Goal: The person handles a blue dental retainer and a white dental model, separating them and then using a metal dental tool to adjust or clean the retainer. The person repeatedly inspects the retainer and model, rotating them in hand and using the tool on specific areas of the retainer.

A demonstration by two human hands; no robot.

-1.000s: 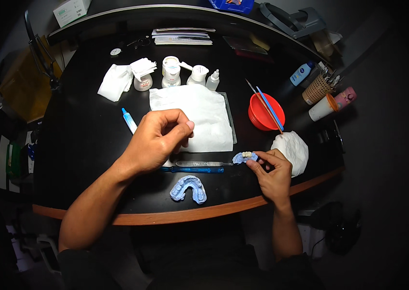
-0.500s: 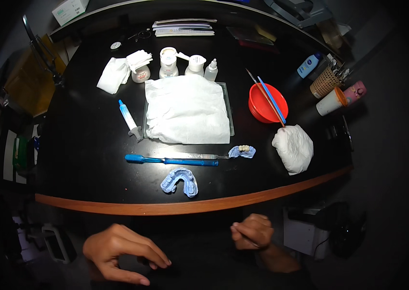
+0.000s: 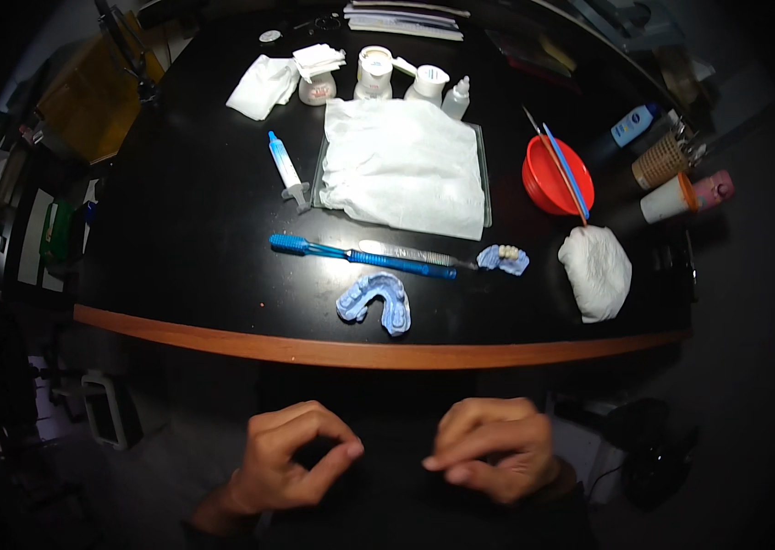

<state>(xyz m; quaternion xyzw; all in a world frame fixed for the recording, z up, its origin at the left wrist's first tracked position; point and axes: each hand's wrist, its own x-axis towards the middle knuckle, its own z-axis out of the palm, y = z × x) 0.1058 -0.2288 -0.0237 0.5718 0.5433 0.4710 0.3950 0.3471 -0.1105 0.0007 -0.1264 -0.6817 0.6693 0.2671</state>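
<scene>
In front of the table's edge, over my lap, my left hand (image 3: 300, 456) is loosely curled, thumb tip by the index tip, with nothing visible in it. My right hand (image 3: 493, 449) faces it across a gap, fingers bent in and thumb close to the index finger, nothing showing there either. Neither hand touches the table. Nearest to them lies a blue horseshoe-shaped dental model (image 3: 376, 301). Behind it are a blue toothbrush (image 3: 364, 260) and a metal spatula (image 3: 415, 252). A small blue dental model with pale teeth (image 3: 503, 260) lies to their right.
White tissue covers a glass slab (image 3: 488, 197). Left of it lies a syringe (image 3: 285, 167); white jars (image 3: 374, 75) and a dropper bottle (image 3: 457, 98) stand behind. At right are a red bowl (image 3: 543, 188) with brushes across it, and a wadded tissue (image 3: 596, 275). The table's wooden edge (image 3: 378, 354) runs before me.
My left hand has moved right and its spread thumb and fingers have drawn together. My right hand has turned, its fingers now pointing left. The view has shifted, so the table appears higher and further right.
</scene>
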